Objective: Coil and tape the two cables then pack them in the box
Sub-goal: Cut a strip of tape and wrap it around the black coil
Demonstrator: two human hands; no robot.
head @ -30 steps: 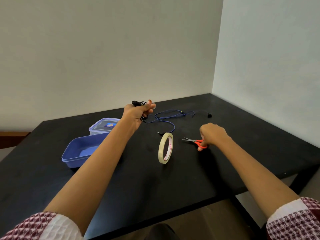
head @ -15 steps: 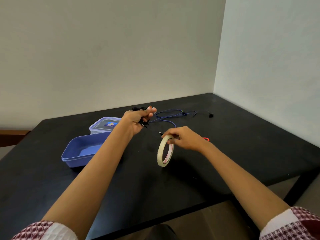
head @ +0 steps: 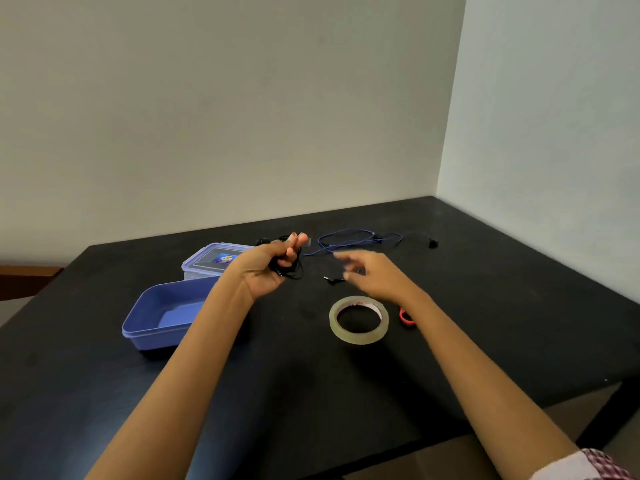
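Note:
My left hand [head: 268, 268] is raised above the black table [head: 485, 306] and is closed on a coiled black cable [head: 292, 271]. A small clear strip of tape [head: 306, 241] sticks out at its fingertips. My right hand [head: 372, 273] is blurred, fingers apart, holding nothing, just right of the left hand. A loose blue cable [head: 346, 239] lies uncoiled at the back of the table, its plug [head: 330, 279] near my right hand. The tape roll [head: 359, 319] lies flat below my right hand. The open blue box [head: 162, 320] sits at the left.
The box's lid [head: 211, 259] lies behind the box. Red-handled scissors [head: 406, 318] lie right of the tape roll, mostly hidden by my right forearm. Walls stand close behind and to the right of the table.
My right hand left the scissors, touched the upright tape roll, then moved up toward the left hand. The roll now lies flat. The left hand kept hold of the black cable.

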